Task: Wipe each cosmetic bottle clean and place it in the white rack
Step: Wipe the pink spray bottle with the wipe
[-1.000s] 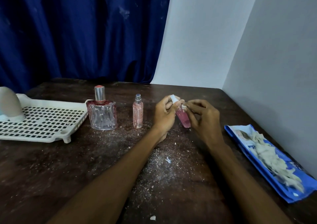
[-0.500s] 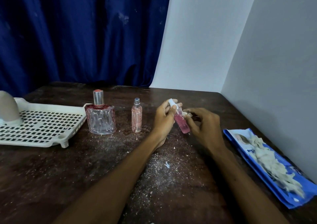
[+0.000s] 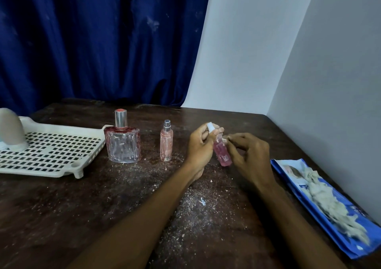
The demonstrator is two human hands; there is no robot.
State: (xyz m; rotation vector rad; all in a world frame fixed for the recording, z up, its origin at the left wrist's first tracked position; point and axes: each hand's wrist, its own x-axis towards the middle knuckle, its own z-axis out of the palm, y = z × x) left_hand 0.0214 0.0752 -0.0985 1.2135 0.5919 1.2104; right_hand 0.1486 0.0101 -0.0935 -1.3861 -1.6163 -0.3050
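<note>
White rack at desk left holds one grey object. Two bottles upright beside it. Your left hand grips tilted pink bottle; right hand pinches small wipe against it. Blue packet holds wipes.

Two bare forearms come up from the bottom edge, each ending in a bare hand: the left hand and the right hand. No sleeve, cuff, glove, ring, watch or bracelet shows on either arm (the upper arms lie below the frame, so anything worn there cannot be told). The fingernails look short and unpainted, though they are small and slightly blurred.
</note>
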